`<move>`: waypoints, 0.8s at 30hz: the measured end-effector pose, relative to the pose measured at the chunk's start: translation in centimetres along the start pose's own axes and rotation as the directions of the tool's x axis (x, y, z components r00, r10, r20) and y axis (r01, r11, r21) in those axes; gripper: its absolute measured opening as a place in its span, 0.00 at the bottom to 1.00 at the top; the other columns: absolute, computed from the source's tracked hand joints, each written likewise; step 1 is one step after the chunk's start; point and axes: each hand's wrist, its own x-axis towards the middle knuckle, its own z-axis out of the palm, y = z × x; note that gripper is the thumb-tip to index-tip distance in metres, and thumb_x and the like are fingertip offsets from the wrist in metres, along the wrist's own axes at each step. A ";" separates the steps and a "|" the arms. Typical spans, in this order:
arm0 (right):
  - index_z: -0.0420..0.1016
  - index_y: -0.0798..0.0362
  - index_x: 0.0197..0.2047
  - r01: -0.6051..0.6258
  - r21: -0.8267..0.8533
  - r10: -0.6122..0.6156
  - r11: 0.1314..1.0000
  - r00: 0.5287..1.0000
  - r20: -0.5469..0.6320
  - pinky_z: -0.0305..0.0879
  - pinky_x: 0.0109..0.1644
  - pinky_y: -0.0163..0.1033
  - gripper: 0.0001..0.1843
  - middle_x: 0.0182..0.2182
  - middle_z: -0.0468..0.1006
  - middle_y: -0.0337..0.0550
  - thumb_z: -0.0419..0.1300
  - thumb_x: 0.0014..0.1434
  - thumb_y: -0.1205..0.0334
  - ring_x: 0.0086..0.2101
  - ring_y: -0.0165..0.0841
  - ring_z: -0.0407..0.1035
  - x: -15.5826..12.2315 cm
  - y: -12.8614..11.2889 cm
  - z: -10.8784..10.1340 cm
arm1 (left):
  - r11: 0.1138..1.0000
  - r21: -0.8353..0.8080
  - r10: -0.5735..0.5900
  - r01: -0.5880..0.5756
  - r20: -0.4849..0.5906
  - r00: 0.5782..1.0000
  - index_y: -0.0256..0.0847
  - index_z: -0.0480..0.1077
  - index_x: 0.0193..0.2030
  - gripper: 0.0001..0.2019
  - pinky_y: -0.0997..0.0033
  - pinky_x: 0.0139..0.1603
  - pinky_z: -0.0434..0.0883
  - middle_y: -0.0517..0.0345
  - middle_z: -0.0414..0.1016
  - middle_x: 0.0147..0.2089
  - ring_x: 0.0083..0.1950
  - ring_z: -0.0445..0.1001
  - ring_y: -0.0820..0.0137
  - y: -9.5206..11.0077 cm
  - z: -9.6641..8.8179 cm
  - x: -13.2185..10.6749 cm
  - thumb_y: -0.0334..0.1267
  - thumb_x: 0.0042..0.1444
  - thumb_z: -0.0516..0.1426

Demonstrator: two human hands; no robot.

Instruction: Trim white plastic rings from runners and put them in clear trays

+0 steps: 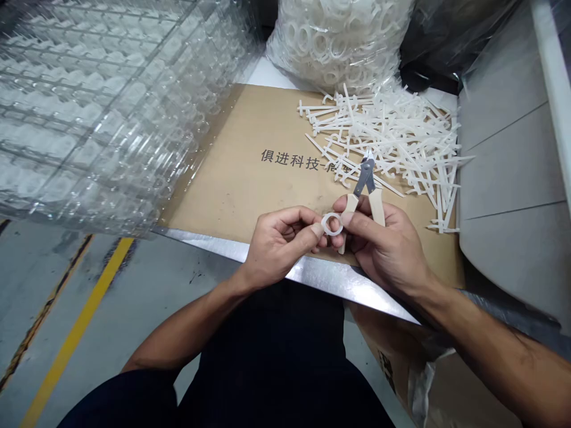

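1. Left hand (279,244): thumb and fingers pinch white ring (331,233) above the near edge of cardboard sheet (218,190).
2. Right hand (392,244): grips cutters (366,175), blades pointing far; thumb at the ring's right side.
3. White plastic strips (397,137): heaped far right on cardboard.
4. Clear bag (339,44) of rings: beyond the strips.

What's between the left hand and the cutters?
In the head view, a white ring, pinched by the left hand at its near edge. The cutters sit in the right hand, whose thumb is at the ring's other side.
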 end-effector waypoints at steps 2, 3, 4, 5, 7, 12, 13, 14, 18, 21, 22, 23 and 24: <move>0.80 0.54 0.39 0.001 0.001 -0.001 1.000 1.000 -0.003 0.71 0.34 0.35 0.04 0.27 0.81 0.39 0.69 0.59 0.68 0.27 0.30 0.75 0.0 0.0 0.0 | 0.999 -0.021 -0.039 0.039 0.002 0.999 0.35 0.79 0.37 0.08 0.79 0.33 0.79 0.55 0.82 0.31 0.31 0.80 0.74 0.1 0.0 0.0 0.37 0.65 0.65; 0.80 0.54 0.39 0.002 0.000 -0.002 1.000 1.000 -0.002 0.71 0.34 0.35 0.05 0.27 0.82 0.39 0.69 0.59 0.68 0.27 0.30 0.75 0.0 0.0 0.0 | 0.999 -0.027 -0.046 0.046 0.004 0.999 0.35 0.79 0.37 0.07 0.80 0.34 0.79 0.55 0.82 0.31 0.32 0.80 0.75 0.1 0.0 0.0 0.37 0.65 0.65; 0.79 0.54 0.40 0.003 -0.002 -0.003 1.000 1.000 0.000 0.72 0.34 0.35 0.05 0.27 0.82 0.39 0.69 0.59 0.68 0.27 0.30 0.75 0.0 0.0 -0.1 | 0.999 -0.031 -0.044 0.044 0.008 0.999 0.35 0.79 0.37 0.07 0.81 0.34 0.79 0.56 0.82 0.31 0.32 0.80 0.75 0.1 0.0 0.0 0.37 0.65 0.65; 0.79 0.54 0.41 0.008 -0.005 -0.007 1.000 1.000 0.003 0.72 0.34 0.36 0.05 0.27 0.82 0.40 0.69 0.60 0.68 0.27 0.30 0.75 0.0 0.1 -0.1 | 0.999 -0.032 -0.038 0.039 0.009 0.999 0.35 0.79 0.37 0.07 0.81 0.34 0.78 0.56 0.82 0.31 0.32 0.80 0.76 0.1 0.0 0.0 0.36 0.65 0.64; 0.80 0.54 0.42 0.019 -0.011 -0.019 1.000 1.000 0.012 0.72 0.35 0.36 0.06 0.28 0.82 0.40 0.69 0.60 0.68 0.28 0.31 0.75 0.0 0.2 -0.2 | 0.999 -0.026 -0.020 0.020 0.012 1.000 0.36 0.79 0.37 0.06 0.81 0.34 0.78 0.57 0.82 0.32 0.32 0.79 0.76 0.0 0.0 0.0 0.36 0.66 0.64; 0.80 0.54 0.44 0.064 -0.016 -0.064 0.998 0.998 0.015 0.72 0.35 0.35 0.09 0.30 0.82 0.38 0.71 0.60 0.68 0.30 0.30 0.76 0.0 0.5 -0.5 | 0.997 0.016 0.077 -0.079 0.067 0.995 0.38 0.79 0.39 0.04 0.81 0.38 0.77 0.57 0.82 0.36 0.35 0.79 0.77 -0.2 0.1 -0.1 0.32 0.67 0.62; 0.80 0.54 0.44 0.067 -0.014 -0.067 0.998 0.998 0.014 0.72 0.36 0.35 0.10 0.31 0.82 0.38 0.72 0.60 0.68 0.30 0.30 0.76 0.0 0.6 -0.5 | 0.994 0.033 0.102 -0.105 0.076 0.992 0.38 0.79 0.39 0.04 0.81 0.39 0.77 0.57 0.82 0.37 0.36 0.79 0.77 -0.2 0.1 -0.2 0.31 0.66 0.63; 0.80 0.53 0.45 0.067 -0.013 -0.066 0.998 0.998 0.014 0.73 0.37 0.35 0.10 0.32 0.82 0.38 0.73 0.60 0.67 0.31 0.30 0.76 0.1 0.6 -0.6 | 0.990 0.052 0.125 -0.130 0.082 0.989 0.39 0.79 0.40 0.03 0.80 0.41 0.77 0.57 0.82 0.37 0.36 0.79 0.76 -0.3 0.1 -0.2 0.31 0.66 0.63; 0.81 0.52 0.46 0.072 -0.050 -0.073 0.996 0.997 -0.001 0.74 0.39 0.35 0.14 0.36 0.83 0.39 0.76 0.57 0.64 0.35 0.31 0.77 0.1 0.8 -0.8 | 0.970 0.146 0.184 -0.194 0.084 0.979 0.39 0.80 0.42 0.03 0.75 0.43 0.77 0.56 0.82 0.39 0.39 0.80 0.73 -0.5 -0.2 -0.3 0.30 0.65 0.63; 0.82 0.50 0.45 0.112 -0.100 -0.114 0.989 0.993 -0.019 0.74 0.40 0.35 0.15 0.36 0.81 0.37 0.77 0.56 0.62 0.35 0.30 0.76 0.0 0.8 -0.8 | 0.956 0.211 0.193 -0.206 0.081 0.978 0.39 0.79 0.40 0.02 0.72 0.42 0.76 0.55 0.82 0.38 0.39 0.79 0.71 -0.5 -0.4 -0.4 0.31 0.65 0.63; 0.82 0.50 0.45 0.130 -0.127 -0.134 0.983 0.991 -0.026 0.74 0.40 0.35 0.15 0.36 0.81 0.37 0.77 0.56 0.62 0.35 0.30 0.75 -0.1 0.8 -0.7 | 0.952 0.227 0.194 -0.207 0.079 0.978 0.39 0.79 0.40 0.03 0.72 0.42 0.75 0.55 0.81 0.37 0.39 0.79 0.70 -0.5 -0.4 -0.5 0.32 0.65 0.63; 0.82 0.50 0.45 0.149 -0.164 -0.156 0.975 0.987 -0.032 0.74 0.39 0.35 0.14 0.36 0.81 0.37 0.76 0.57 0.61 0.35 0.30 0.75 -0.1 0.7 -0.7 | 0.949 0.239 0.192 -0.205 0.077 0.978 0.38 0.79 0.39 0.03 0.72 0.41 0.75 0.56 0.81 0.36 0.38 0.78 0.70 -0.5 -0.4 -0.5 0.32 0.65 0.63; 0.82 0.50 0.45 0.168 -0.209 -0.180 0.963 0.983 -0.038 0.74 0.38 0.35 0.13 0.36 0.81 0.38 0.75 0.57 0.61 0.34 0.30 0.75 -0.2 0.6 -0.6 | 0.949 0.244 0.186 -0.199 0.074 0.980 0.38 0.78 0.38 0.04 0.72 0.41 0.75 0.56 0.80 0.35 0.38 0.78 0.71 -0.5 -0.4 -0.5 0.33 0.66 0.63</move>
